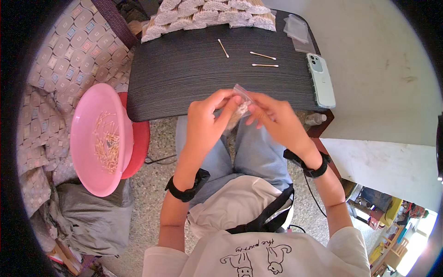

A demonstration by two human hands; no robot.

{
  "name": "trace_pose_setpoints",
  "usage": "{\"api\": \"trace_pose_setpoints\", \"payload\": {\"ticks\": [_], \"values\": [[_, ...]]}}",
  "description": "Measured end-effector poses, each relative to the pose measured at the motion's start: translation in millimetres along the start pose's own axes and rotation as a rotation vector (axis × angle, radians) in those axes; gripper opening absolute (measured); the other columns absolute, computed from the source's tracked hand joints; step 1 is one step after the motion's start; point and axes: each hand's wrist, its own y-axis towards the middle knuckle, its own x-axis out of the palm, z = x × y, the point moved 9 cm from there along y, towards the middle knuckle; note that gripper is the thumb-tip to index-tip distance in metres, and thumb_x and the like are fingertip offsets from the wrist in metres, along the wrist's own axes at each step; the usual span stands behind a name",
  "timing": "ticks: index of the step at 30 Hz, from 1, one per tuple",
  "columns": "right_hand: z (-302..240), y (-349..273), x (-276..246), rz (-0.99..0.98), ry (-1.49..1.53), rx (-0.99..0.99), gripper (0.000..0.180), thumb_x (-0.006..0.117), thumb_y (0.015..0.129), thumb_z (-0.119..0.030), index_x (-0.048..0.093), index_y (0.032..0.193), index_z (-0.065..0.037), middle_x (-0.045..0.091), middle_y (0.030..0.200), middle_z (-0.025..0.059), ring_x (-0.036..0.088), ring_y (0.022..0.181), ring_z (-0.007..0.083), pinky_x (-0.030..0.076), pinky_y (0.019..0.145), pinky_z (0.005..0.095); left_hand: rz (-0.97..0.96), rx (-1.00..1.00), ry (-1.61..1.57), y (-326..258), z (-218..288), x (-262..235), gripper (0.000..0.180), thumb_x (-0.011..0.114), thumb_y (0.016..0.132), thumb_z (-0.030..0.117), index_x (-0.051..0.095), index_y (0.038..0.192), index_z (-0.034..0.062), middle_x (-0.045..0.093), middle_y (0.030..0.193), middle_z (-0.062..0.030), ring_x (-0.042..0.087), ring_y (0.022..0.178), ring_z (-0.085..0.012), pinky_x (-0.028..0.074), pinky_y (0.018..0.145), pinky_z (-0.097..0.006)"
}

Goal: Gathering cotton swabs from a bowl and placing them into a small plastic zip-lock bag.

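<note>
the person's left hand [210,113] and right hand [279,121] both had their grip clenched on a small clear zip bag [242,96], thumbs on its near face. the bag was held up between them, above the lap and by the near edge of the black counter [198,76]. white swab tips [243,109] showed through the film; whether the mouth was sealed, i couldn't tell. to my eye, good handling called for keeping those tips clear of the opening, steadying one corner with the left and running a firm pinch along the whole strip with the right. squeezing the middle would likely have bent the sticks. three loose cotton swabs [263,56] lay farther off on the counter, well apart from the hands.
</note>
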Motion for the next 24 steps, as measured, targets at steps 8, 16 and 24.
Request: {"api": "trace_pose_setpoints", "payload": {"ticks": [8, 16, 24], "values": [[-21, 3, -24, 0.149, -0.066, -0.185, 0.020, 0.065, 0.080, -0.010, 0.065, 0.099, -0.002, 0.067, 0.082, 0.0084, 0.061, 0.070, 0.0129, 0.047, 0.061, 0.0259, -0.089, 0.103, 0.264, -8, 1, -7, 0.014, 0.061, 0.085, 0.012, 0.065, 0.093, 0.0013, 0.068, 0.079, -0.0110, 0.066, 0.071, -0.0148, 0.048, 0.064, -0.023], [-10, 8, -10, 0.012, -0.011, -0.026, 0.018, 0.066, 0.079, -0.011, 0.064, 0.094, -0.002, 0.065, 0.091, 0.0080, 0.059, 0.077, 0.0146, 0.047, 0.065, 0.0262, -0.030, 0.022, 0.002, -7, -2, -11, 0.016, 0.060, 0.087, 0.013, 0.064, 0.090, -0.0022, 0.068, 0.076, -0.0073, 0.065, 0.072, -0.0115, 0.048, 0.065, -0.023], [-119, -38, -120, 0.368, 0.016, -0.611, 0.018, 0.055, 0.088, -0.008, 0.060, 0.103, 0.001, 0.064, 0.095, 0.0055, 0.059, 0.089, 0.0116, 0.047, 0.080, 0.0250, -0.014, -0.038, 0.020, -10, -16, -30, 0.014, 0.060, 0.087, 0.014, 0.063, 0.088, -0.0002, 0.068, 0.073, -0.0081, 0.067, 0.070, -0.0143, 0.048, 0.062, -0.024]]}}
